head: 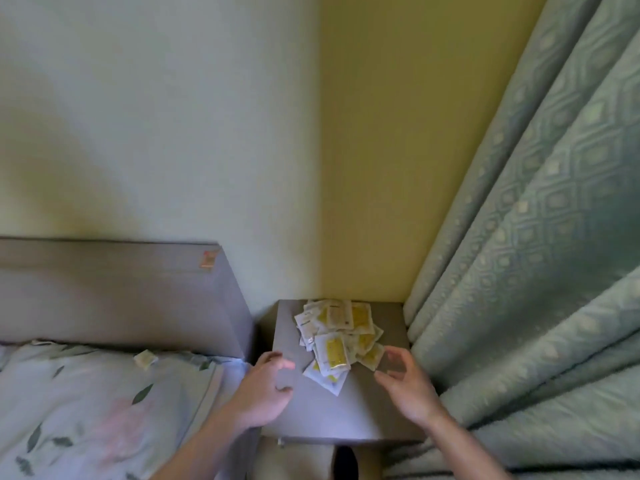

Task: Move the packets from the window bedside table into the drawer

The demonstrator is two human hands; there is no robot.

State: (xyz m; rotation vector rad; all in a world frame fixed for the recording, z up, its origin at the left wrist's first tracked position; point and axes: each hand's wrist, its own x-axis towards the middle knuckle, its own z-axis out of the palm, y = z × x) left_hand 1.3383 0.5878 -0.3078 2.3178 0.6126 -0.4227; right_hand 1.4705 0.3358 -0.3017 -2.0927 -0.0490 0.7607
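A loose heap of several white and yellow packets lies on the grey bedside table, from its back edge to its middle. My left hand hovers at the table's left edge, fingers loosely curved and empty, just left of the heap. Right of the heap my right hand hovers with fingers spread and curved, holding nothing. Below the table's front edge a strip of the drawer front shows, mostly out of view.
A grey headboard and a bed with floral bedding stand to the left. One stray packet lies on the pillow by the headboard. Heavy green patterned curtains hang close on the right, touching the table's side.
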